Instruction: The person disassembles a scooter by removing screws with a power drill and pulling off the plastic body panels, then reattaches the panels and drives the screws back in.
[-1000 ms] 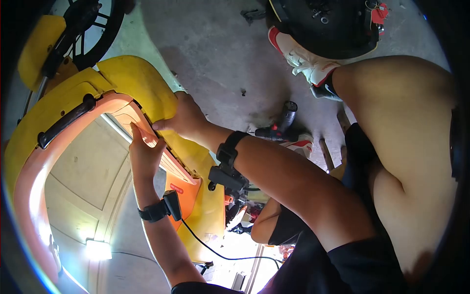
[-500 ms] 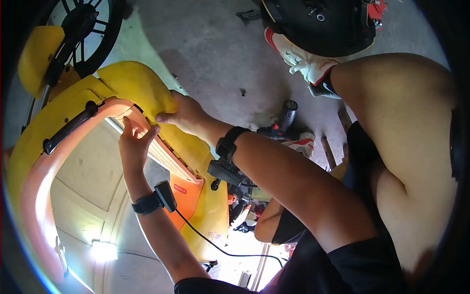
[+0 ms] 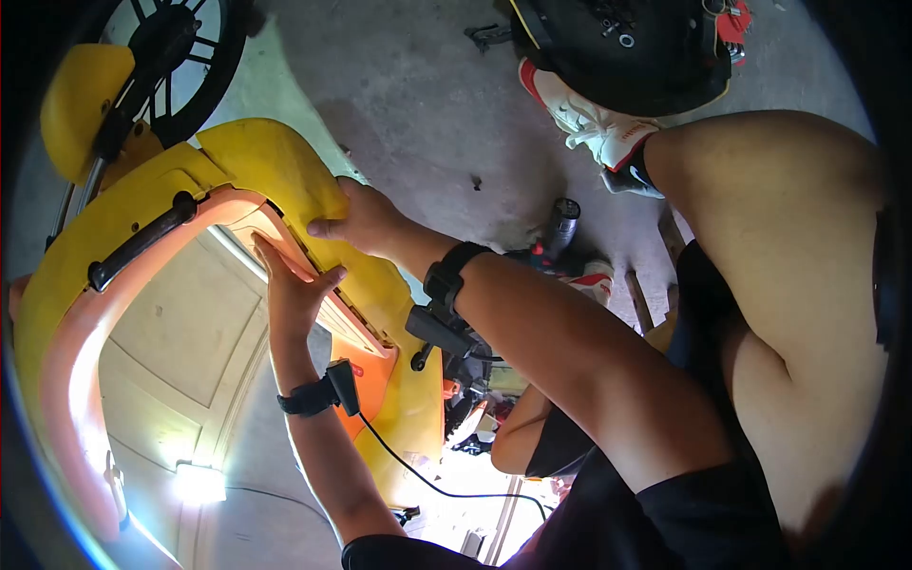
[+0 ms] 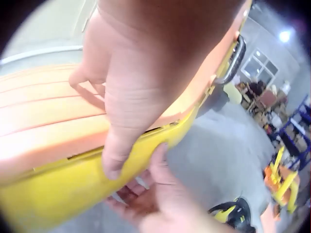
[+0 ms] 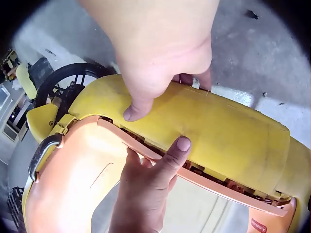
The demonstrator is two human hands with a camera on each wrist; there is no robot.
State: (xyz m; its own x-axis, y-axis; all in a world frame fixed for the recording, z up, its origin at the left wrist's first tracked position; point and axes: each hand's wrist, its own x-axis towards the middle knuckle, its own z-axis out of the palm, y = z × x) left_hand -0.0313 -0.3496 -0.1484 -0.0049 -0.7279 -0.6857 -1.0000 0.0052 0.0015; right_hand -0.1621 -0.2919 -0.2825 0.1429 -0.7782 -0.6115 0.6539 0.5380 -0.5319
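Note:
A yellow plastic body panel [image 3: 271, 166] meets an orange inner panel [image 3: 226, 205] along a curved frame. My right hand [image 3: 369, 220] grips the yellow panel, thumb on its face and fingers bent over the outer edge, as the right wrist view shows. Nearer the frame's opening, my left hand [image 3: 296, 293] holds the orange panel's edge. Its fingers lie on the orange side, while its thumb [image 4: 114, 162] reaches across the seam onto the yellow in the left wrist view. Between the panels, a narrow dark gap [image 5: 197, 170] exposes clips in the right wrist view.
A black handle [image 3: 142, 245] is fixed to the frame, and a spoked wheel [image 3: 171, 90] stands beyond. On the floor lies a power drill [image 3: 562, 224], partly behind my right arm. Small hardware sits in a black tray-like shell [image 3: 608, 71] near a shoe [image 3: 589, 112].
My left hand drew back briefly, then returned with its thumb farther over the yellow panel. The right thumb has shifted from the seam onto the yellow face.

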